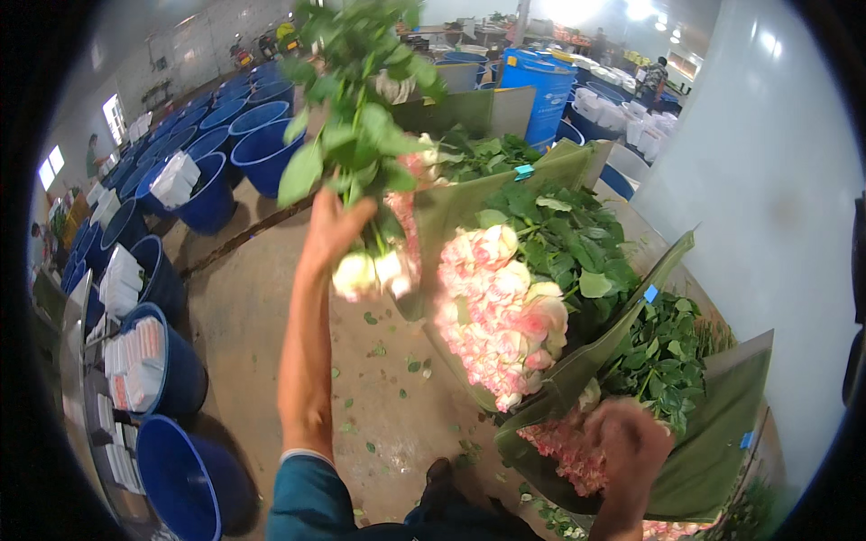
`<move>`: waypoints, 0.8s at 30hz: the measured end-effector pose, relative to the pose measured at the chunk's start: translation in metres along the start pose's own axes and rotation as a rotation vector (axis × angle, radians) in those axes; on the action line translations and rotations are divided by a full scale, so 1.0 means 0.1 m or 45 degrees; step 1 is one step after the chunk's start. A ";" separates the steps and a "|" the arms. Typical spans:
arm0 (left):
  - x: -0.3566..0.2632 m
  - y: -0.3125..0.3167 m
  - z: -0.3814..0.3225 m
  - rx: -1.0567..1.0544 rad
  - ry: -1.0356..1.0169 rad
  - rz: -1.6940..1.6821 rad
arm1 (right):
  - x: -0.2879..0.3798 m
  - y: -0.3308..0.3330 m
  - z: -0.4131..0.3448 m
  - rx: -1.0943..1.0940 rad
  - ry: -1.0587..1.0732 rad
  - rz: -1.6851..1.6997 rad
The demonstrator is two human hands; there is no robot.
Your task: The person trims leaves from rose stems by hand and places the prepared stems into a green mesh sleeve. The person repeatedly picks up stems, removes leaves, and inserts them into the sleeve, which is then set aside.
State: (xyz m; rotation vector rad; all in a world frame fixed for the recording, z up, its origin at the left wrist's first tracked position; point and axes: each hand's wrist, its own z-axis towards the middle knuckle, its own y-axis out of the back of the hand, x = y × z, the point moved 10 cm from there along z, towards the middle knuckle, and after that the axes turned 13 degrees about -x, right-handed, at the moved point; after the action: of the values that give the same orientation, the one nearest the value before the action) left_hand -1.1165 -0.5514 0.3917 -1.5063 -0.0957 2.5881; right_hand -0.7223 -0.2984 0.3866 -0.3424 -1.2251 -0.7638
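Observation:
My left hand (333,226) grips a few leafy rose stems (358,135), held with the leaves upward. Their white-and-pink heads (355,274) hang below the hand. My right hand (629,433), blurred and curled, is over pink roses (568,456) in the lower green fabric sling (710,412); whether its fingers hold a stem cannot be made out. Between the hands, a thick pile of pale pink roses (500,304) lies in another sling (467,209), heads toward me and dark green foliage (561,230) toward the wall.
Rows of blue tubs (260,155) stand left; some hold white-wrapped bundles (135,358). A blue barrel (538,95) rises behind the slings. Blue clips (651,293) sit on sling edges. A white wall (764,169) bounds the right. Fallen leaves dot the floor (270,372). A person (653,81) stands far back.

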 end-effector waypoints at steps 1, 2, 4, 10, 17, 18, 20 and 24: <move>-0.02 -0.16 0.37 0.089 -0.019 0.357 | -0.13 0.04 -0.20 0.049 0.014 -0.111; -0.11 -0.43 0.68 0.131 -0.106 0.365 | -0.24 0.13 -0.36 0.065 0.082 -0.306; -0.23 -0.90 1.22 0.223 -0.382 0.822 | -0.38 0.27 -0.69 0.054 0.324 -0.764; 0.93 -2.31 1.55 0.679 -0.711 1.686 | -1.38 0.56 -1.43 -0.029 -0.631 -0.530; 1.18 -2.29 0.93 1.043 -0.633 1.387 | -1.29 0.73 -1.52 -0.004 -0.442 -0.499; 1.05 -2.30 0.89 0.957 -0.004 0.888 | -1.29 0.78 -1.58 -0.011 -0.439 -0.488; 0.23 -2.52 0.55 0.783 -0.353 0.747 | -1.31 0.87 -1.78 0.010 -0.519 -0.285; -0.62 -2.65 -0.97 0.558 -0.696 0.362 | -1.29 1.26 -2.24 0.203 -0.629 -0.002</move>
State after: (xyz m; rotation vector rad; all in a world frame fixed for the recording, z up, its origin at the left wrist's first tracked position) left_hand -0.9774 -0.3007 0.4308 -0.6864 0.6257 2.9034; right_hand -0.4935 -0.3038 0.2129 -0.4126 -1.7399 -0.5935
